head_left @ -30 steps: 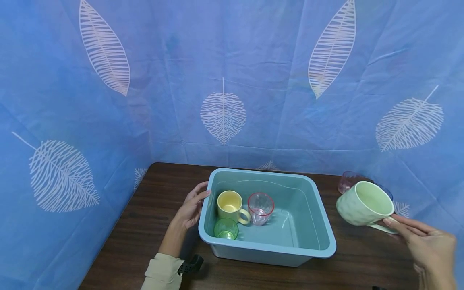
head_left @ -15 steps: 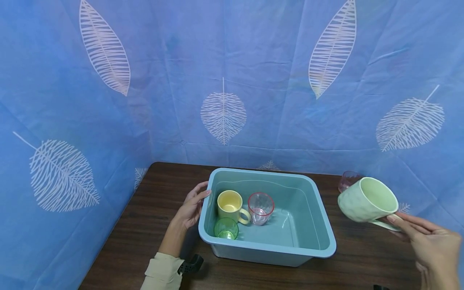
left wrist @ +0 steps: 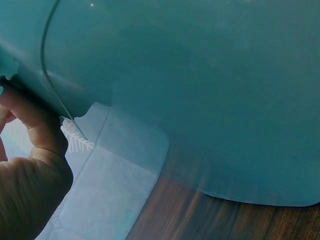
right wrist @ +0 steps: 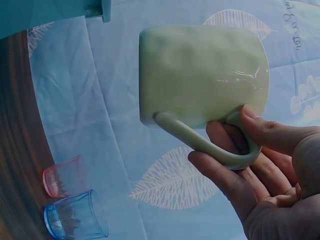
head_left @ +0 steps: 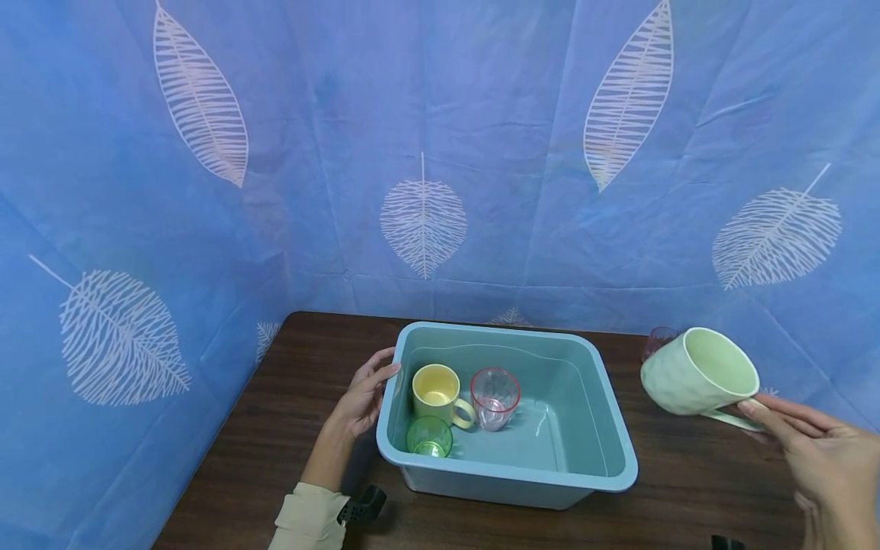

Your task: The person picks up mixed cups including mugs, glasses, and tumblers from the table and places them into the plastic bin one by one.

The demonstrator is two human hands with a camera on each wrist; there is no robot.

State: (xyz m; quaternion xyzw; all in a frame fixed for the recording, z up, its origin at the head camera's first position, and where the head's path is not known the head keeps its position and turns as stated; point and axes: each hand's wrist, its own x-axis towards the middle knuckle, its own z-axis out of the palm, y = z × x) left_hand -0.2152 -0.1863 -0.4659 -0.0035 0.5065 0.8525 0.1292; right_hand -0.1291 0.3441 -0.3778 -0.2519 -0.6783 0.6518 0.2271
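While the left hand point(head_left: 362, 393) grips the left rim of the basin point(head_left: 509, 470) in the head view, the right hand point(head_left: 828, 454) holds the pale green mug point(head_left: 677, 380) by its handle point(head_left: 732, 419). The mug is tilted in front of the right fingertips, held off the table point(head_left: 254, 458), to the right of the basin. Inside the basin, the yellow mug point(head_left: 431, 388) stands nearest the left fingers; the green glass point(head_left: 428, 437) is just beside that mug, on the side toward the wearer, and the red-rimmed glass point(head_left: 491, 412) is farther to the fingers' right. The pink glass point(head_left: 658, 340) shows partly behind the pale green mug, beyond the right fingers. In the left wrist view, the hand shows at the left edge beside the basin wall; its fingertips are not visible. In the right wrist view, thumb and fingers are closed around the handle; the pink glass and the blue glass point(right wrist: 77, 220) stand well apart from them.
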